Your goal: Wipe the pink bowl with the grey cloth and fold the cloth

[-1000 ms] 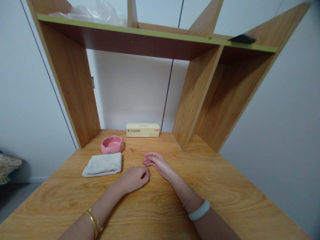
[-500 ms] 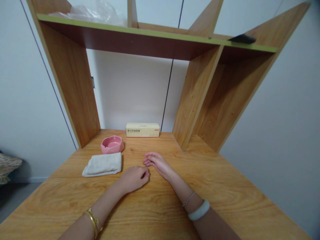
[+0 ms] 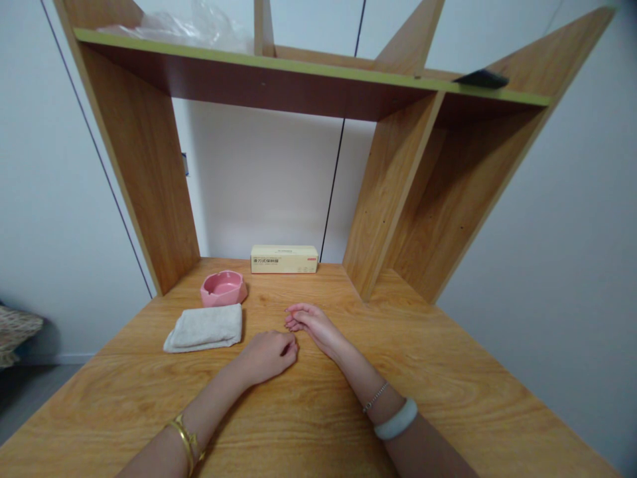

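My left hand (image 3: pixel 269 357) rests on the wooden desk (image 3: pixel 308 425) in a loose fist, with nothing visible in it. To its left lies a folded light-grey cloth (image 3: pixel 206 327), apart from the fingers. Just right of and beyond that fist, my right hand (image 3: pixel 314 324) lies on its side, palm turned inward, fingers loosely bent and apart, holding nothing. Behind the cloth sits a pink faceted ashtray (image 3: pixel 223 288) with notches in its rim. A long cream box (image 3: pixel 284 259) with printed characters stands at the back of the desk, beyond both hands.
A wooden shelf unit rises from the desk, with a left side panel (image 3: pixel 134 159) and an upright divider (image 3: pixel 393 199). On the upper shelf (image 3: pixel 298 72) lie a clear plastic bag (image 3: pixel 194 30) and a dark flat object (image 3: pixel 482 79). Patterned fabric (image 3: pixel 17 332) shows at far left.
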A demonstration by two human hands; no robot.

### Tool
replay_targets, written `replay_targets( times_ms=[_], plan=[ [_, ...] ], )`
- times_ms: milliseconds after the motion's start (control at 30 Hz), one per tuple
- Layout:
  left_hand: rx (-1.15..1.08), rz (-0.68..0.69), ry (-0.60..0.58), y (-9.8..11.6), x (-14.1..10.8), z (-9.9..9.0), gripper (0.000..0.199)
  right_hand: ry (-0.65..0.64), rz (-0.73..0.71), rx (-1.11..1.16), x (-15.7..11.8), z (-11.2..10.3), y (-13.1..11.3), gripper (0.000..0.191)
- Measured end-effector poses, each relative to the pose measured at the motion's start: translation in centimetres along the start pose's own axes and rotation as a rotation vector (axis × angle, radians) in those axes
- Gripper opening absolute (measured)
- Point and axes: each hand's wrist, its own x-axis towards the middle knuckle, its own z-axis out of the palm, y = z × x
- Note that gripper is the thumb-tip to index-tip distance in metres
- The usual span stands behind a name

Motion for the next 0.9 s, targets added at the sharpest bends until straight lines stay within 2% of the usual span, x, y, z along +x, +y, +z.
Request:
replay_targets(
  times_ms=[500,900],
  plan=[
    [-0.013,0.005,-0.016,-0.05,0.07,-0.04,0.027,-0.005,0.009,0.001,0.17,-0.1,0.07,0.02],
    [-0.019,0.009,0.015,0.05,0.02,-0.25,0.024,0.013,-0.001,0.004,0.34,-0.1,0.27,0.017]
  ],
)
